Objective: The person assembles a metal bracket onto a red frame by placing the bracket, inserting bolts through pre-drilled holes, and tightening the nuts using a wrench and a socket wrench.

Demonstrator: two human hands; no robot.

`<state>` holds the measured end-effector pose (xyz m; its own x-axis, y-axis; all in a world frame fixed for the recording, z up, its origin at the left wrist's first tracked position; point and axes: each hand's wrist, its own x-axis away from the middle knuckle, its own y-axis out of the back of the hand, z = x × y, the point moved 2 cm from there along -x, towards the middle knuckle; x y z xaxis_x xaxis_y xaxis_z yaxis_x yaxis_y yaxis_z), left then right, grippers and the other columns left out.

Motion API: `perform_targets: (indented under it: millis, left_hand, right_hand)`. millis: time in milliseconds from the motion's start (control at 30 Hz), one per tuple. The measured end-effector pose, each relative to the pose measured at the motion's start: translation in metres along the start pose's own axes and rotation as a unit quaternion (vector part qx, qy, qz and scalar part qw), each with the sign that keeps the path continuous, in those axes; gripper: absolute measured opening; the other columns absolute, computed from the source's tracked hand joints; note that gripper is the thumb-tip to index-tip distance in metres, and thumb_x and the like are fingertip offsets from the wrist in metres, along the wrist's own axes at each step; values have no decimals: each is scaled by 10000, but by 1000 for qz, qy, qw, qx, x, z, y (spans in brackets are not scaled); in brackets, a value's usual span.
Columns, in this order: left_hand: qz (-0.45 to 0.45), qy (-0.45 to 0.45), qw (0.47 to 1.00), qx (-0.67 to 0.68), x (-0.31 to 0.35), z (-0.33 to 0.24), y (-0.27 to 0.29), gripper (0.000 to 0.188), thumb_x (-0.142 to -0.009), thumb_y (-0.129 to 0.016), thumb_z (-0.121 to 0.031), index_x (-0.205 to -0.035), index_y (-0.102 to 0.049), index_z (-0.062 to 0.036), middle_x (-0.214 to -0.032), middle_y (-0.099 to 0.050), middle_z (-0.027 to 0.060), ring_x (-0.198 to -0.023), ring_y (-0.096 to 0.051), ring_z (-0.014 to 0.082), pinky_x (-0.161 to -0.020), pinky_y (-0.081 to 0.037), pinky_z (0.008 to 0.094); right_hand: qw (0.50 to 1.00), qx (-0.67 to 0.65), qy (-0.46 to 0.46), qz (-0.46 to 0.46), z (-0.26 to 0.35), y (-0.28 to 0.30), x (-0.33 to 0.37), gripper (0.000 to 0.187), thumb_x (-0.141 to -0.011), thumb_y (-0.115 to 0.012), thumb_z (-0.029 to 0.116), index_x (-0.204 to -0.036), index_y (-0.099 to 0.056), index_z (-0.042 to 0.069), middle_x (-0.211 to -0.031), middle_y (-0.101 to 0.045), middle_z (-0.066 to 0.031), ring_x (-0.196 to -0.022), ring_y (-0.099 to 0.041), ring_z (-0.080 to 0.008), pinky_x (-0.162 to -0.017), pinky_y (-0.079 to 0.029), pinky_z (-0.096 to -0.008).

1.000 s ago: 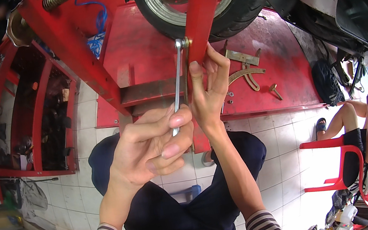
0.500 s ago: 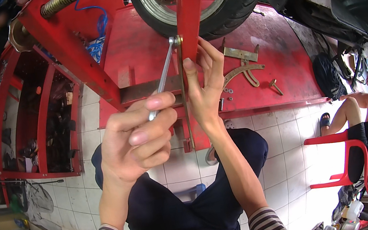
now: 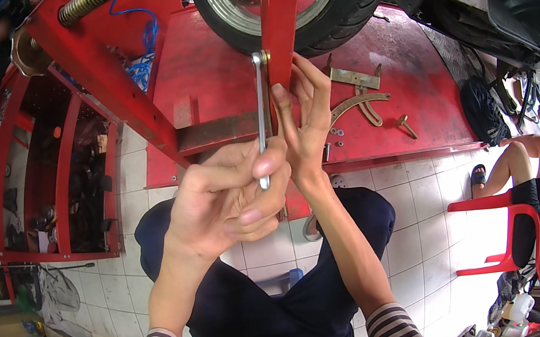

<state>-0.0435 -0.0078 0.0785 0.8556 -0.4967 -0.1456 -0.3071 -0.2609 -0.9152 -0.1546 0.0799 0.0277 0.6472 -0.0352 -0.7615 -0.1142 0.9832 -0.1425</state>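
A silver spanner point(image 3: 261, 116) is pinched between the thumb and fingers of my left hand point(image 3: 227, 194). It stands nearly upright, its far end at a brass-coloured nut point(image 3: 267, 57) on the left side of a slanting red metal post point(image 3: 280, 29). My right hand point(image 3: 303, 119) grips the lower part of that post. Its thumb lies along the near side, while the fingers reach up the right side, their tips partly hidden. Beyond the post is a scooter wheel point(image 3: 330, 26) with a black tyre.
On the red platform point(image 3: 415, 92) lie a curved slotted bracket point(image 3: 366, 105), a brass-coloured bolt point(image 3: 406, 126) and small nuts. Another red post point(image 3: 102, 75) rises at left, beside a red rack point(image 3: 60, 184). A person sits on a red chair point(image 3: 521, 218) at right.
My left hand has swung the spanner's near end to the right, bringing it from a slant to nearly upright beside my right hand. My right hand stays at the post.
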Motion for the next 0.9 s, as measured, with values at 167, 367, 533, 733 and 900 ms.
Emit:
perform_targets:
  millis: [167,367,533,733,900]
  left_hand:
    - [-58,1,991,-120,11,6,34,317,-1048,-365,-260,-830,-460,-52,-598,-362,0,-403,-229,43,-377,-199,203]
    - [-149,32,974,-167,10,5,68,367,-1046,-399,-377,-854,-481,-75,-614,-350,-54,-414,-215,15,-379,-169,193]
    - [-254,-13,957,-142,-1,5,85,333,-1026,-461,-388,-930,-521,-74,-632,-325,-79,-444,-232,6,-379,-169,179]
    - [-255,-74,960,-90,-4,16,87,296,-1039,-441,-346,-979,-530,-71,-625,-338,-71,-429,-251,14,-372,-185,184]
    - [-262,-150,946,-117,3,25,85,264,-1059,-388,-294,-1016,-513,-66,-621,-347,-57,-421,-252,31,-358,-192,199]
  right_hand:
    - [995,-31,-85,37,2,1,4,420,-972,-582,118,-1329,-388,12,-1326,-511,-184,-1244,-517,-269,-1047,-399,-385]
    - [995,-40,-87,35,0,0,4,433,-977,-585,157,-1335,-388,16,-1322,-513,-190,-1251,-506,-261,-1067,-371,-389]
    - [999,-20,-45,4,1,-1,4,403,-958,-600,107,-1323,-455,13,-1239,-587,-180,-1125,-603,-257,-980,-447,-370]
    - [994,-42,-94,29,0,1,5,442,-979,-584,175,-1337,-378,16,-1309,-517,-195,-1250,-502,-254,-1061,-374,-386]
    - [995,-25,-87,31,2,-1,5,429,-985,-573,165,-1332,-370,14,-1293,-522,-200,-1223,-518,-249,-1050,-380,-381]
